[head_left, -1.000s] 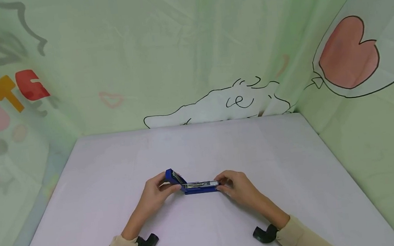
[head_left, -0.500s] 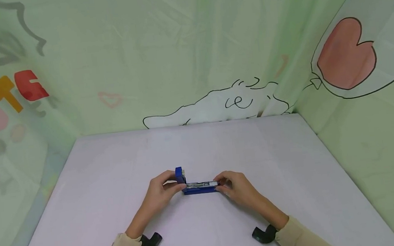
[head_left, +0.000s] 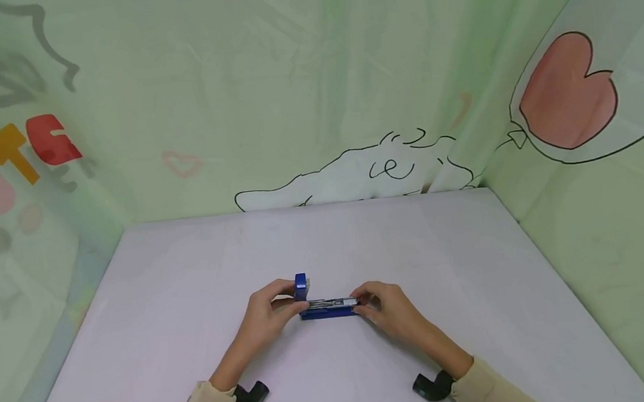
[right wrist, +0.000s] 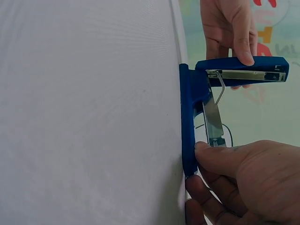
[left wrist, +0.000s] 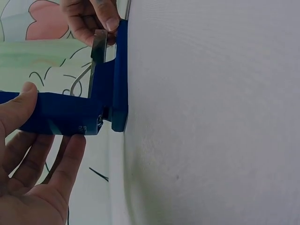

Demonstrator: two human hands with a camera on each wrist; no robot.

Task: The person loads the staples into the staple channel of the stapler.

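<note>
Your left hand (head_left: 265,310) pinches the raised cover (head_left: 301,286), your right hand (head_left: 386,305) the right end of the base (head_left: 328,313); the blue stapler (right wrist: 187,112) sits between these 2 on the table's (head_left: 326,246) near half. Best hold the base flat while turning the cover. Fingers hide the base's right tip; the magazine's (right wrist: 213,117) contents stay unclear.

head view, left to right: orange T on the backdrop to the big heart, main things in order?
orange T → left hand's grip → opened blue stapler → right hand's grip → big reddish heart
</note>
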